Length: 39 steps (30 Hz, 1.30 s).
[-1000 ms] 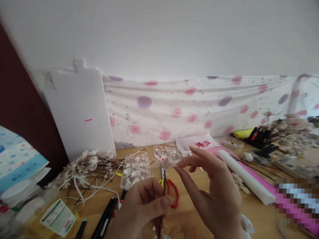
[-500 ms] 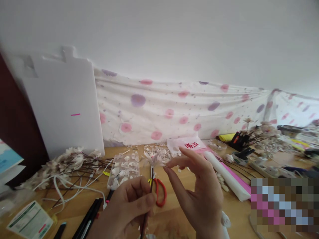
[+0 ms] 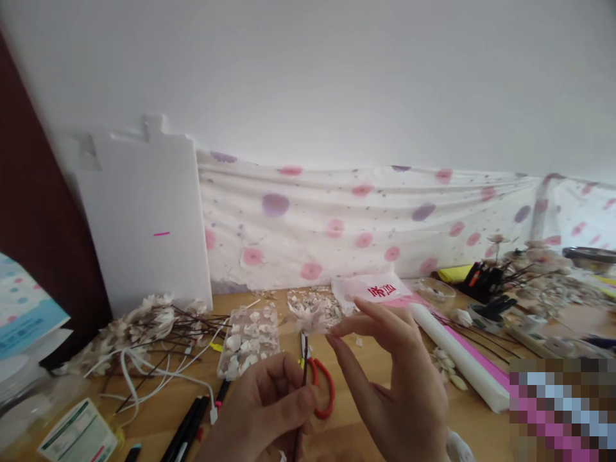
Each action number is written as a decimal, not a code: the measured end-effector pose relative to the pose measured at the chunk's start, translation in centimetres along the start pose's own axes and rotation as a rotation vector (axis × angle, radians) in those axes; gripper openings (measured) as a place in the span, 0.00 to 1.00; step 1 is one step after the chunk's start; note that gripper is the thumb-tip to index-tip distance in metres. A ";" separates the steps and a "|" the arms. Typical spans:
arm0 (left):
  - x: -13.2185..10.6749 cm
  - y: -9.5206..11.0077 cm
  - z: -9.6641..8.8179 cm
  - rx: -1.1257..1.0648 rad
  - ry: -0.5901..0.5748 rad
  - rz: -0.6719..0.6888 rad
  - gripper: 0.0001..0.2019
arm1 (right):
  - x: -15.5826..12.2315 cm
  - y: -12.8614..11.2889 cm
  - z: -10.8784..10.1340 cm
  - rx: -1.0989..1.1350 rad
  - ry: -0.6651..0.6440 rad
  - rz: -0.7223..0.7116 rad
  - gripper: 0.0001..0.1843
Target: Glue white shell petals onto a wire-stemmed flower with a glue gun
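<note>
My left hand [image 3: 262, 404] is shut on a thin dark wire stem [image 3: 305, 366], pinching it between thumb and fingers. At the stem's top sits a pale, shell-petalled flower [image 3: 308, 319]. My right hand [image 3: 392, 385] is raised beside the flower, its fingers apart and their tips just to the flower's right. I cannot tell whether they touch a petal. Red-handled scissors [image 3: 321, 388] lie on the wooden table [image 3: 356, 436] below the flower, partly hidden behind the stem and my left hand.
A clear compartment box of pale shell pieces [image 3: 248, 341] and a bunch of finished flower branches [image 3: 149, 327] lie left, with white cable [image 3: 144, 378] and black pens [image 3: 185, 427]. A white roll [image 3: 457, 356] lies right. Foam board [image 3: 144, 224] and patterned cloth [image 3: 332, 224] stand behind.
The whole view has shifted with my head, with the table contents moving across the frame. Both hands stay in nearly the same pose, and the flower stem remains in my left hand.
</note>
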State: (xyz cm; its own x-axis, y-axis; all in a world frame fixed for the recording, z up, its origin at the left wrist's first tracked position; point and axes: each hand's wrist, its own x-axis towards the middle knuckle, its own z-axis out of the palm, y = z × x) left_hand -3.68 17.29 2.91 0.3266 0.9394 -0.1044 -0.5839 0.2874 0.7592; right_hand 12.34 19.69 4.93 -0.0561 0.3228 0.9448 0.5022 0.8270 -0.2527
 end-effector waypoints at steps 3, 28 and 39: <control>0.0 -0.2 -0.2 -0.010 -0.016 -0.012 0.16 | 0.0 0.0 0.1 0.004 0.019 0.011 0.29; -0.5 0.1 -0.2 -0.015 0.048 -0.061 0.18 | -0.7 0.3 0.0 0.086 0.207 0.236 0.11; -0.6 0.1 0.0 0.010 -0.023 0.045 0.19 | -0.8 -1.8 2.0 0.873 -0.371 0.872 0.20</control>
State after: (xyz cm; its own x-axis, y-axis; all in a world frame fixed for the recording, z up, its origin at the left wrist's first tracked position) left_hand -3.97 16.78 3.01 0.3169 0.9468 -0.0555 -0.5911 0.2430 0.7691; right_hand 9.77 18.88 4.17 -0.3026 0.8976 0.3205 -0.2259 0.2591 -0.9391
